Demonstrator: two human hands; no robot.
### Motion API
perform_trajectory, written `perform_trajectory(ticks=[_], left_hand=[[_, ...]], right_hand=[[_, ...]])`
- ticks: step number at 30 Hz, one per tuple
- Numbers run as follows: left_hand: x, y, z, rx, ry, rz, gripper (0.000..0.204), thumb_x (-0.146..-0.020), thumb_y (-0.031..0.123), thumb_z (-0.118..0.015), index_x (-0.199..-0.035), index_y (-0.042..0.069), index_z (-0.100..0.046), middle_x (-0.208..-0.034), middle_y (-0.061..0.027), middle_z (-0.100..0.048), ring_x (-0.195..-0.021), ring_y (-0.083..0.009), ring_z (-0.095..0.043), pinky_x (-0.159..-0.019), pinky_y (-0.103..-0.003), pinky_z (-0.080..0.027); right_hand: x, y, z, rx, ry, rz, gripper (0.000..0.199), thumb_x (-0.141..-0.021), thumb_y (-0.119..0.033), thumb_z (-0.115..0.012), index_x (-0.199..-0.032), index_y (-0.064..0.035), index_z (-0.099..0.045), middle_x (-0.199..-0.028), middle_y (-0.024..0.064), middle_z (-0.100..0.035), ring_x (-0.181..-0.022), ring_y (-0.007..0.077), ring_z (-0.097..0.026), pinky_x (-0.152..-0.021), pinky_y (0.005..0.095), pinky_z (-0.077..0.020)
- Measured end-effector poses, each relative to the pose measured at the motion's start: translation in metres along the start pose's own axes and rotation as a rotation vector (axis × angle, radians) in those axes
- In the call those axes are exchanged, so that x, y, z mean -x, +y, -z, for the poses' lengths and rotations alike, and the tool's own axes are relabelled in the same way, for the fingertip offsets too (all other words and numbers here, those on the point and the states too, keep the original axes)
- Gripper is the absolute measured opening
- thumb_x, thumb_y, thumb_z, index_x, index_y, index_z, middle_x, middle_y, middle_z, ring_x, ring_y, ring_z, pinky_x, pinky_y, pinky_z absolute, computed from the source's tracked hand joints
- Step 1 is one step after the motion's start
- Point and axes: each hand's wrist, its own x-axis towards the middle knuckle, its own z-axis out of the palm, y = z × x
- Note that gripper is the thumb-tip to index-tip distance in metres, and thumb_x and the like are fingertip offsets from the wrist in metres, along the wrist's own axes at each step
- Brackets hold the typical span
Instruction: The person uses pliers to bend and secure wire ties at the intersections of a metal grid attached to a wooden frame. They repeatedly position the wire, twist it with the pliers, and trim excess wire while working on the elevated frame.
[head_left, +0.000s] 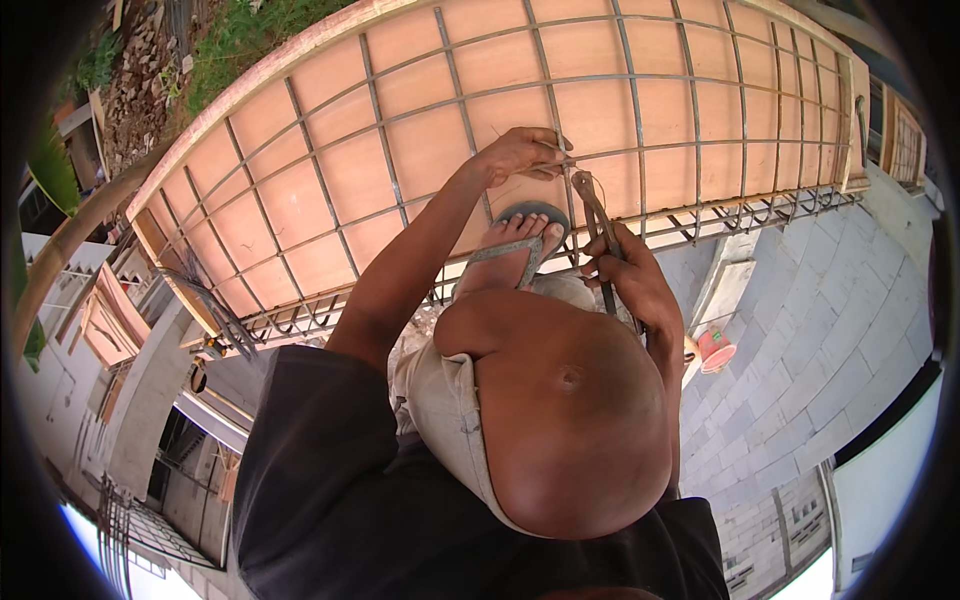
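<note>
A grid of steel rebar lies over orange-brown formwork board. At one crossing of the bars my left hand is closed, its fingers pinched on a thin tie wire beside a bar. My right hand grips the handles of a pair of pincers. The pincers' head is close to that same crossing, just right of my left fingertips. Whether the jaws bite on the wire is too small to tell. My foot in a grey sandal rests just below, at the near side of the grid.
A timber edge borders the formwork at the far side. Along the near side runs a rebar cage. Lower at the right is a grey block wall, with a red bucket by it. Rubble and plants lie at the far left.
</note>
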Motion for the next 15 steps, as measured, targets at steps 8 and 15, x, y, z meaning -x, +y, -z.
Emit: perform_trajectory(ticks=[8,15], left_hand=[[0.003,-0.002,-0.005,0.016,0.039,-0.024,0.034,-0.103,0.015,-0.069,-0.135,0.004,-0.066,-0.13,-0.0141,-0.076,-0.124,-0.0242,-0.072,-0.105,-0.039,-0.06],[-0.004,-0.005,0.002,0.036,0.012,-0.081,0.031,-0.104,0.011,-0.068,-0.134,0.001,-0.069,-0.127,-0.0135,-0.076,-0.12,-0.0247,-0.074,-0.103,-0.038,-0.063]], right_hand=[[-0.022,0.0,-0.025,0.723,0.268,0.093,0.034,-0.096,-0.009,-0.056,-0.129,-0.0041,-0.063,-0.118,0.0283,-0.071,-0.111,0.0488,-0.068,-0.096,0.054,-0.0513],[-0.045,-0.005,-0.017,0.785,0.262,0.16,0.026,-0.098,-0.013,-0.054,-0.122,-0.0043,-0.061,-0.106,0.0294,-0.073,-0.104,0.0513,-0.07,-0.092,0.061,-0.0523]])
